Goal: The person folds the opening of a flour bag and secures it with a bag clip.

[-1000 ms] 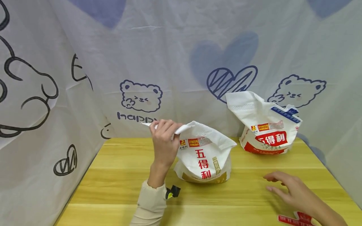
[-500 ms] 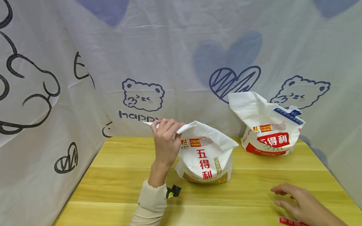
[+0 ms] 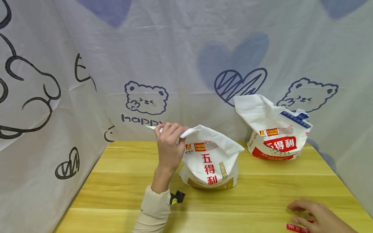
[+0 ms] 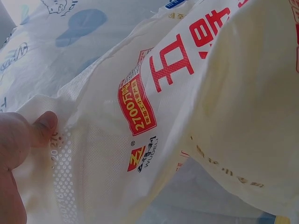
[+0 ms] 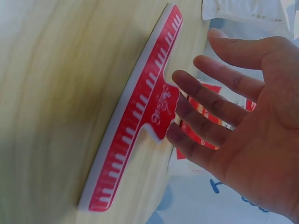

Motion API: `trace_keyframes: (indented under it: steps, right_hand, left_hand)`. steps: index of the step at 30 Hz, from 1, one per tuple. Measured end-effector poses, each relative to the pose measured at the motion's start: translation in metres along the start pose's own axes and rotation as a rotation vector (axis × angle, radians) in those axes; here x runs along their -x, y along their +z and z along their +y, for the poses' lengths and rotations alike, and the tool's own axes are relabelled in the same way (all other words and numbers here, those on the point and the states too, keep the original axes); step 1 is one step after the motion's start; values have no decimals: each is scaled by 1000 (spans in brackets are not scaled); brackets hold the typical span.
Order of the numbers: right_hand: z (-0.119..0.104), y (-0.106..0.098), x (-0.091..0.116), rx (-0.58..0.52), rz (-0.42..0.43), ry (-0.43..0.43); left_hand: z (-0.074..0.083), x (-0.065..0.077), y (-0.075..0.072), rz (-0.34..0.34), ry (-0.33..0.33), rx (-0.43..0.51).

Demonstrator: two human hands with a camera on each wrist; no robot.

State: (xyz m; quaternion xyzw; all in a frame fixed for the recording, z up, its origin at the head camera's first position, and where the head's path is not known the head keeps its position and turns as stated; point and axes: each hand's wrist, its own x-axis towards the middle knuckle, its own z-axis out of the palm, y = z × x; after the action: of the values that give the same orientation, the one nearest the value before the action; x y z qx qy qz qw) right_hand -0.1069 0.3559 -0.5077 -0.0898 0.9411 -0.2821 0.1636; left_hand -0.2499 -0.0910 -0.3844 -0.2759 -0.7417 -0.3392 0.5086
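A white flour bag (image 3: 210, 161) with red lettering and a gold-brown base stands mid-table. My left hand (image 3: 170, 144) grips the top left edge of its mouth; in the left wrist view the thumb (image 4: 46, 123) presses on the white fabric beside a dotted strip. At the front right, my right hand (image 3: 316, 215) hovers over a red clip (image 3: 297, 227) lying on the wood. The right wrist view shows this clip (image 5: 140, 116) as long, with piano-key marks and a wavy handle. Loosely spread fingers (image 5: 208, 100) come right up to that handle.
Behind and to the right stands a second flour bag (image 3: 279, 142), its folded top held by a blue clip (image 3: 295, 118). A printed white curtain (image 3: 180, 64) hangs along the back and sides of the wooden table (image 3: 122, 181).
My right hand has moved down and toward the front right, to the red clip. The left hand keeps its grip on the bag's edge, and both bags stay in place.
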Motion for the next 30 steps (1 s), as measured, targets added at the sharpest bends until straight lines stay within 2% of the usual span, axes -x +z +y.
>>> trace_keyframes:
  steps: [4, 11, 18, 30]
  right_hand:
    - [6, 2, 3, -7, -25, 37]
    - [15, 3, 8, 30, -27, 20]
    - [21, 5, 11, -45, -49, 130]
    - [34, 6, 15, -77, -14, 140]
  left_hand:
    - [0, 1, 0, -4, -3, -2]
    - [-1, 1, -1, -8, -6, -5]
    - [-1, 0, -1, -9, 0, -3]
    - [-3, 2, 0, -13, 0, 3]
